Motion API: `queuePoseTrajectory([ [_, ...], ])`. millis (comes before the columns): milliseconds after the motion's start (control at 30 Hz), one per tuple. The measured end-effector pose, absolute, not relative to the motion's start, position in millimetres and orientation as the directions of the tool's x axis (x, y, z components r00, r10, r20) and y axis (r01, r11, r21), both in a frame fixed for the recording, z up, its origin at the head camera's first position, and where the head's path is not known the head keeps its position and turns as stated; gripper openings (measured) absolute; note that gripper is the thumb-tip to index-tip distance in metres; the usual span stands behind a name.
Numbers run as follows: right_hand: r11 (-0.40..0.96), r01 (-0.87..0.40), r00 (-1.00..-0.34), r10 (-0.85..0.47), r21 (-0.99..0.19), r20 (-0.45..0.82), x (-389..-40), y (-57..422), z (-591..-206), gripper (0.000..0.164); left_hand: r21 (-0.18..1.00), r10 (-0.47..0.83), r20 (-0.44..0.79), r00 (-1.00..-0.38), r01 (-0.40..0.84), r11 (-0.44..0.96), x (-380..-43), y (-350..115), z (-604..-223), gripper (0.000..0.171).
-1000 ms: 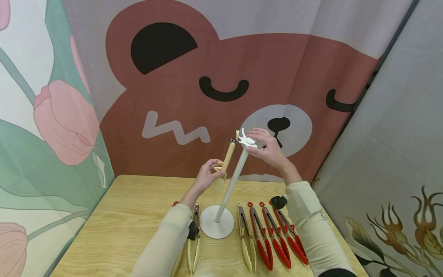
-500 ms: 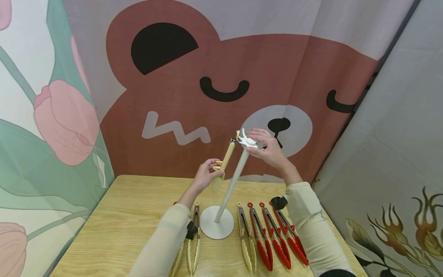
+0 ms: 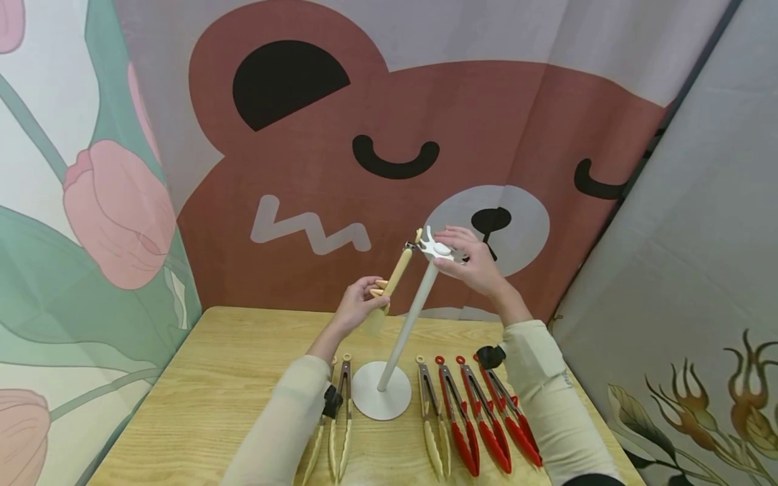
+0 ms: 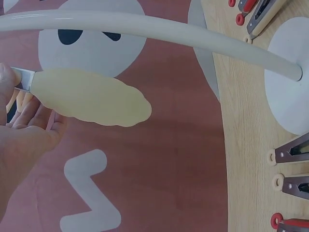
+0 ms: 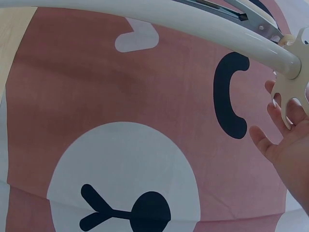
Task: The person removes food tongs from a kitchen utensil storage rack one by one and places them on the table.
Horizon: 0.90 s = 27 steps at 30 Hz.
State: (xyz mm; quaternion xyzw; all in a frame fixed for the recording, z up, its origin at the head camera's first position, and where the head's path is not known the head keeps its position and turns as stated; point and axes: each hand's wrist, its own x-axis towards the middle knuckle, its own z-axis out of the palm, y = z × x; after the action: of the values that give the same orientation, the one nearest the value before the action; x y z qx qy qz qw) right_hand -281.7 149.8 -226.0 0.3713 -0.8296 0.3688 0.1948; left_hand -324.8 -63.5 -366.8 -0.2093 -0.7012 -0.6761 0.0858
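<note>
My left hand [image 3: 357,305] holds a pair of cream tongs [image 3: 398,270] near the silicone heads. In the left wrist view, one cream head [image 4: 91,96] sticks out past the thumb. The tongs slant up to the white stand [image 3: 408,324], where their ring [image 3: 419,235] sits at a prong of the hooked top [image 3: 435,248]. My right hand [image 3: 477,266] grips the far side of this top, thumb below and fingers above. The right wrist view shows its fingertips behind the white hooked plate [image 5: 289,89].
The stand's round base [image 3: 381,403] rests on the wooden table [image 3: 200,391]. Cream tongs [image 3: 342,418] lie left of it; another cream pair [image 3: 433,422] and several red tongs [image 3: 483,415] lie right. A bear-print curtain [image 3: 292,175] hangs behind.
My left hand has drifted slightly left and up, and the lower end of the tongs swings away from the pole with it. The right hand stays at the hooked top.
</note>
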Motion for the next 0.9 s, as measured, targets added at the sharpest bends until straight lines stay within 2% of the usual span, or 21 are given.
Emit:
queuePoseTrajectory([
  [567,0.464,-0.755,-0.653,-0.471,-0.463,0.593,-281,149,-225,0.041,0.909,0.138,0.413,-0.900,0.417,-0.001,-323,-68,-358,0.041],
  [900,0.459,-0.759,-0.649,-0.471,-0.462,0.598,-281,150,-226,0.041,0.902,0.097,0.423,-0.901,0.429,0.052,-296,-73,-337,0.040],
])
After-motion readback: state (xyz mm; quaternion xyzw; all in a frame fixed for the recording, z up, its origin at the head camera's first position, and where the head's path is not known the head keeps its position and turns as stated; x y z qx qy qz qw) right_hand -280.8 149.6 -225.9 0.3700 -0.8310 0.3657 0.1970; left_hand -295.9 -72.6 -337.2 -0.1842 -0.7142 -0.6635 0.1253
